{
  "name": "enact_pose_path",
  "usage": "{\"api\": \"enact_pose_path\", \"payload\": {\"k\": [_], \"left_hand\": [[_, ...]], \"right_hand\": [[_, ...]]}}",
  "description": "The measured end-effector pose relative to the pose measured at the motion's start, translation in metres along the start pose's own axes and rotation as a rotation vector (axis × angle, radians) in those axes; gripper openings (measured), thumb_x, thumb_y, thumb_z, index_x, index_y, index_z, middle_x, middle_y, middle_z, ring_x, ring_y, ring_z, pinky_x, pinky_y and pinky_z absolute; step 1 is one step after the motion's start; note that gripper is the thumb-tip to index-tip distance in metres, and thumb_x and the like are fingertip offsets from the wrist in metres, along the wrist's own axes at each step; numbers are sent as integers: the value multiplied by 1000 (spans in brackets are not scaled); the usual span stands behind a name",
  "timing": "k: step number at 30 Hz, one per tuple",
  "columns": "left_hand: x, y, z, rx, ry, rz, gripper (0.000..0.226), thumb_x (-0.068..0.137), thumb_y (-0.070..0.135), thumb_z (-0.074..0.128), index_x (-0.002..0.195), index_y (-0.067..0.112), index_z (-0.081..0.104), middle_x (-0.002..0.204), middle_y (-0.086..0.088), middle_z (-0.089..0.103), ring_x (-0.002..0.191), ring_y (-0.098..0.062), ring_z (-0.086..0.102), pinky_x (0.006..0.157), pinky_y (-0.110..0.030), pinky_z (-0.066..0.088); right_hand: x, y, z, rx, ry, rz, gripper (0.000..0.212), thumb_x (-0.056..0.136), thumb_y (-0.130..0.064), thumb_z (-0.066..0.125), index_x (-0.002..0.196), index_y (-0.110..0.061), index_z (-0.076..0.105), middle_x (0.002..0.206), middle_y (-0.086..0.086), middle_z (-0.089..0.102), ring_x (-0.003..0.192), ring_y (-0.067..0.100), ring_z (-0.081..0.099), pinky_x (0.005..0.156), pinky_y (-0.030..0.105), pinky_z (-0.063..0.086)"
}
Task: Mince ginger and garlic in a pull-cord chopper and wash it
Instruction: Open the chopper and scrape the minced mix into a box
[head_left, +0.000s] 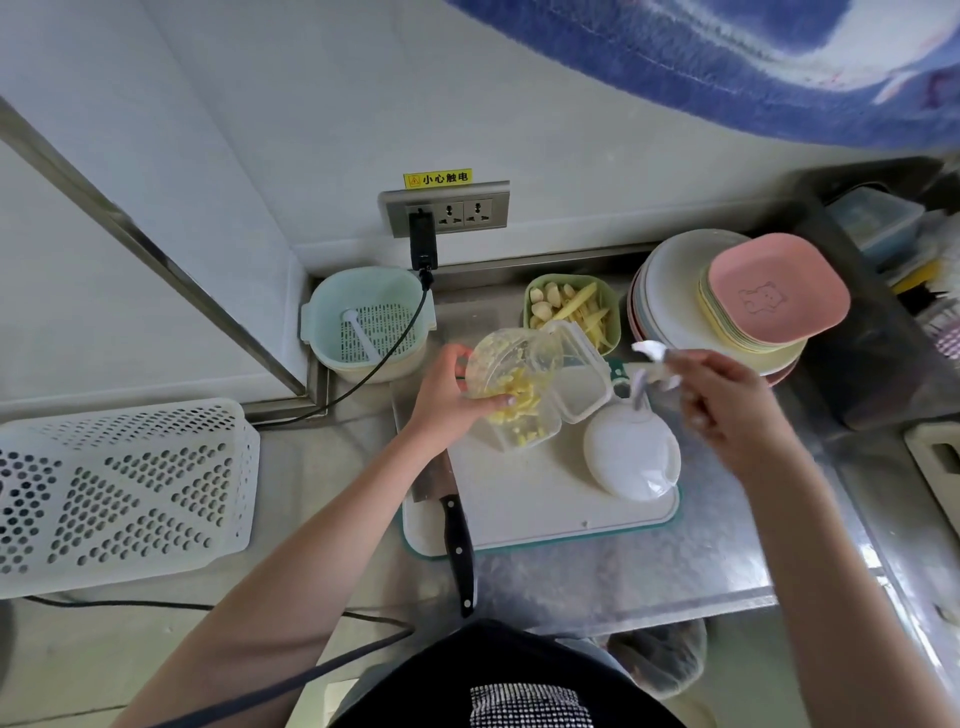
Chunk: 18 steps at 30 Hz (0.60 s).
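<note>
Head view, looking down on a steel counter: the left hand (451, 387) is curled round the clear chopper bowl (511, 371), tipping it so its mouth hangs over an open clear storage box (524, 426) on the white cutting board (540, 499). Yellow minced ginger and garlic (511, 402) cling to the bowl wall and lie in the box below. The right hand (727, 400), raised just right of the bowl, pinches the white blade assembly (652, 364), which is blurred. Between and below the two hands, the white chopper lid (631, 460) rests on the board near its right edge.

Under the left forearm a black-handled knife (457, 540) lies along the board's left edge. Beyond the bowl, a green dish (571, 312) holds garlic cloves and ginger strips. Past the right hand a stack of plates (727, 301) crowds the board's far right corner. Left of the left hand stand a pale colander (369, 322) and a white perforated basket (124, 488).

On the wall behind, a yellow label (439, 179) above the socket (447, 209) reads 小心触电.
</note>
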<state>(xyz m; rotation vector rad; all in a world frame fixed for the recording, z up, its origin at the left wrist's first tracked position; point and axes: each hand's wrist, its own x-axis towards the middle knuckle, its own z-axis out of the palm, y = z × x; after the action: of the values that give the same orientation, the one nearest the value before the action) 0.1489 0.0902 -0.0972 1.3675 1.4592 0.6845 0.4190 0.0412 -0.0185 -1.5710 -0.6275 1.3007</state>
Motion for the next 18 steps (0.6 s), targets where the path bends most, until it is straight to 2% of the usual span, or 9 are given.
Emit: {"api": "enact_pose_path", "payload": {"k": [4,7,12,15,18], "left_hand": [[0,-3,1,34,-3,1,70,60,35,87,114,25,43,106,8,57,94,-5,57,69,-17,44],[-2,-5,-1,65,17,-5,75,59,37,88,117,22,43,103,8,56,91,-6,57,67,-18,44],[-7,-5,-2,47,39,-24,73,57,36,89,112,24,43,98,13,54,87,-2,57,62,-15,42],[-8,-3,-1,49,40,-29,73,57,34,90,113,22,44,100,11,55,88,-4,57,64,-15,43],[-7,-1,0,72,47,-36,73,58,36,89,113,21,44,104,6,54,89,-3,55,64,-15,41]], "right_hand": [[26,3,-16,-72,244,77,8,86,-14,68,78,-11,67,52,2,44,32,7,32,33,14,23],[54,22,4,-83,320,234,7,84,-11,68,77,-9,69,48,1,47,29,7,34,32,14,25],[90,48,28,-81,346,419,25,82,-8,71,71,-12,48,61,5,46,41,12,38,31,11,27],[92,55,32,-138,277,491,23,82,-8,72,72,-9,52,57,5,47,33,10,34,30,11,25],[82,45,29,-373,252,448,16,86,-16,68,76,-6,61,56,7,55,37,13,39,31,16,27]]}}
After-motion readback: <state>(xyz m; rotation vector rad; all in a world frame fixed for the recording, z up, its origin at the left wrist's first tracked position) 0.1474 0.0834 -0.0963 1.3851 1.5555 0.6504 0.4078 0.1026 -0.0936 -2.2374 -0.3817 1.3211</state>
